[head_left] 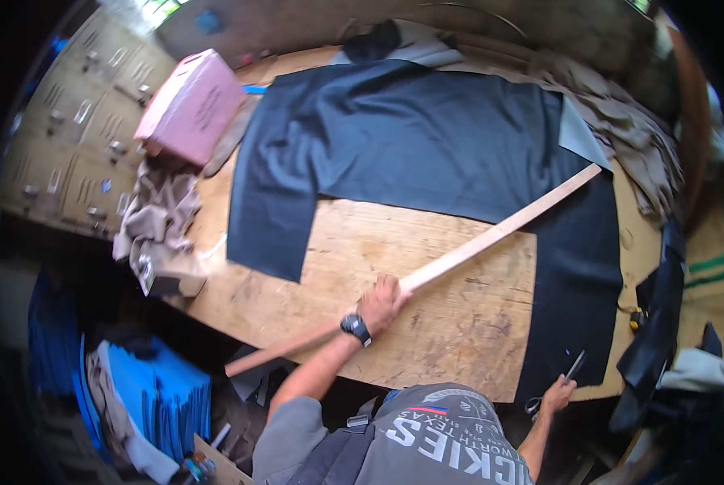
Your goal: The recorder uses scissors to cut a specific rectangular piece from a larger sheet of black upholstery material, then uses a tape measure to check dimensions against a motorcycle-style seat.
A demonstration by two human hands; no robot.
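Note:
A large black sheet of vinyl-like material (pixel 410 137) lies over the wooden table (pixel 410 283); a rectangular piece is cut out of its near side. Its far right corner is folded back, showing a pale grey underside (pixel 580 137). My left hand (pixel 382 305), a watch on its wrist, is closed around a long wooden stick (pixel 491 238). The stick slants across the cutout, its far end over the sheet's right strip. At that strip's near end, my right hand (pixel 557 394) is closed on scissors (pixel 575 368), blades pointing away from me. A small blue bit (pixel 568 352) lies near their tips.
A pink box (pixel 192 109) stands at the table's far left, above crumpled beige cloth (pixel 164 206). Brown fabric (pixel 620 121) is heaped at the far right. A yellow-black tape measure (pixel 637 318) sits by the right edge. Blue folded sheets (pixel 160 388) are stacked below left, near metal lockers (pixel 79 121).

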